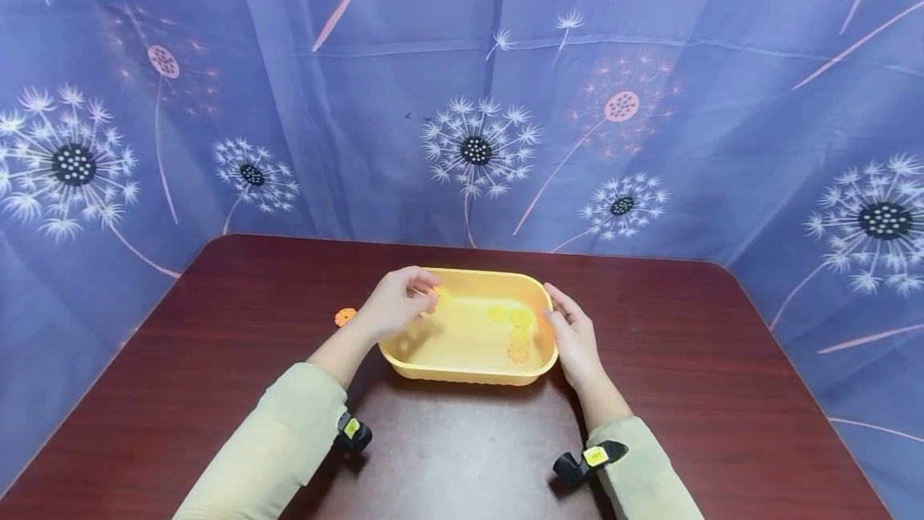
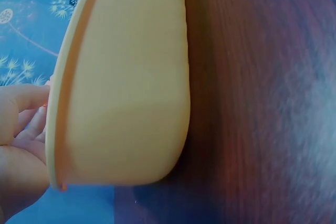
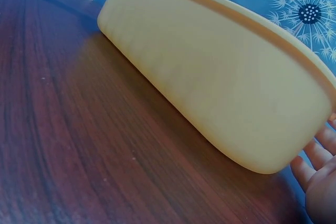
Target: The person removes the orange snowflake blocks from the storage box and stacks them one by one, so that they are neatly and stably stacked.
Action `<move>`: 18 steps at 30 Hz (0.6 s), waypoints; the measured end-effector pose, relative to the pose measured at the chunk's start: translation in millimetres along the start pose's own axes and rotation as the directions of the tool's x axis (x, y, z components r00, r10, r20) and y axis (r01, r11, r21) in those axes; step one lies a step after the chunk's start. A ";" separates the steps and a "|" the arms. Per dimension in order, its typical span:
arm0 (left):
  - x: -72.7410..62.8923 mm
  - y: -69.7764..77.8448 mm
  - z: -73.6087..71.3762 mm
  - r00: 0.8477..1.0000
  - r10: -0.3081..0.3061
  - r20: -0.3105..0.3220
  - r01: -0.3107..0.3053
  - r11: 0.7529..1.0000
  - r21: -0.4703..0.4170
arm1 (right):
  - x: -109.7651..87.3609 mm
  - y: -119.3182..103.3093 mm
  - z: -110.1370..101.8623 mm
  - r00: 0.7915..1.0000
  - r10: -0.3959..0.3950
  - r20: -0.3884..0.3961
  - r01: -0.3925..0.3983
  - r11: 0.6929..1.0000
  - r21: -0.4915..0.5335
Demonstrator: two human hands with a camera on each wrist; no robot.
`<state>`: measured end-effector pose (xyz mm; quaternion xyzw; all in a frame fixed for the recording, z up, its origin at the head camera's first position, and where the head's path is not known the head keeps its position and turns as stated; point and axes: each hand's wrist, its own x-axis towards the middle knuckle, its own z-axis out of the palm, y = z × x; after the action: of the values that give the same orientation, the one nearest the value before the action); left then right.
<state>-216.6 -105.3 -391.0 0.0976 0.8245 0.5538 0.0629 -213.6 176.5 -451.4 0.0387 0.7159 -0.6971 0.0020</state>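
Note:
A yellow plastic basin [image 1: 462, 375] with rounded corners sits on the table. My left hand [image 1: 397, 301] reaches over its left side and pinches a small orange disc [image 1: 437, 292] between thumb and fingers, above the inside of the basin. Most of that disc is hidden by the fingers. My right hand [image 1: 575, 339] grips the right rim, thumb over the edge and fingers along the outer wall [image 3: 252, 124]. Several flower-shaped yellow and orange discs [image 1: 517, 353] lie in the basin's right half. Outside, just left of my left wrist, another orange disc [image 1: 345, 317] rests on the table.
The dark red wooden table [image 1: 231, 327] extends around the basin. A blue curtain [image 1: 346, 127] with dandelion prints hangs behind the table and along both sides. Black straps with small cameras sit on my left wrist [image 1: 354, 432] and right wrist [image 1: 590, 460].

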 end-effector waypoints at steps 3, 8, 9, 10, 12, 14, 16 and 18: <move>-2.6 -0.5 -8.4 1.000 -0.009 -0.023 0.008 1.000 -0.011 | -0.2 0.9 2.2 1.000 0.005 0.002 -0.005 1.000 -0.003; -5.2 -1.3 -20.8 0.998 -0.014 -0.062 0.012 1.000 -0.025 | 0.9 1.2 3.6 1.000 0.008 -0.002 -0.009 1.000 -0.024; -5.3 -2.0 -22.6 0.998 -0.013 -0.066 0.011 1.000 -0.026 | 1.2 1.0 3.5 1.000 0.009 -0.001 -0.009 1.000 -0.023; -5.4 -2.5 -24.2 0.997 -0.016 -0.069 0.014 0.999 -0.030 | 1.4 0.9 3.2 1.000 0.008 -0.001 -0.008 1.000 -0.023; -5.7 -3.7 -26.6 0.997 -0.029 -0.073 0.026 0.999 -0.037 | 1.5 0.7 2.5 1.000 0.008 0.000 -0.008 1.000 -0.021; -5.9 -5.5 -28.8 0.997 -0.034 -0.068 0.031 0.999 -0.043 | 1.2 0.5 1.6 1.000 0.011 0.001 -0.011 1.000 -0.013; -6.5 -7.4 -31.1 0.997 -0.038 -0.068 0.034 0.998 -0.054 | 0.6 0.4 0.9 1.000 0.013 0.000 -0.013 1.000 -0.006; -7.4 -9.9 -33.9 0.997 -0.031 -0.070 0.026 0.997 -0.066 | 0.2 0.8 0.6 1.000 0.011 -0.004 -0.011 1.000 0.003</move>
<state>-217.5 -141.2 -387.4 0.0641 0.8090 0.5826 0.0444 -213.7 176.0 -452.1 0.0441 0.7147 -0.6981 0.0044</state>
